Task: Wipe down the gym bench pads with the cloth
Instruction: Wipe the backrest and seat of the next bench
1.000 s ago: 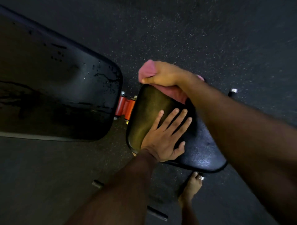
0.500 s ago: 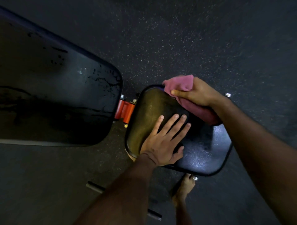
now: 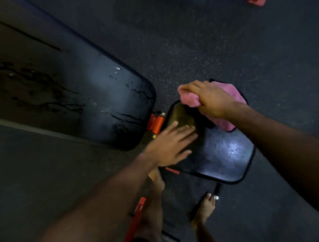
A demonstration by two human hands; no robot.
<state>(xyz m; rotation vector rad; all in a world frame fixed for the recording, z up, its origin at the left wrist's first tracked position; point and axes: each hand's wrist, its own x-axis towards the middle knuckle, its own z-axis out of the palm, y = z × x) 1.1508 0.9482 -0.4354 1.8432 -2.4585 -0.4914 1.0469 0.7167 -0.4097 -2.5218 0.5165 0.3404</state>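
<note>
1. Since the seat pad (image 3: 222,155) is the easiest thing to get your bearings from, I'll place everything off that. Closest to the camera, two bare feet stand on the dark speckled floor (image 3: 207,43) just below the pad's near edge, the right foot (image 3: 204,209) under its near corner and the left foot (image 3: 156,183) tucked by an orange frame bar (image 3: 138,212).
2. Left hand (image 3: 170,144) lies flat on the seat pad's left part, fingers straight and spread, holding nothing. It's kinda motion-blurred.
3. Seat pad itself is black and shiny, with a worn brownish patch toward its far-left corner.
4. Right hand (image 3: 209,98) sits over the pad's far edge, fingers curled round a bunched pink cloth (image 3: 231,96). The cloth drapes across that far edge and hangs partly past it.
5. Left of the seat pad, an orange hinge bracket (image 3: 156,122) joins it to the long back pad (image 3: 86,96), which is black with cracked, scuffed vinyl.
6. Way beyond, something red (image 3: 255,2) pokes in at the top edge; can't tell what.
</note>
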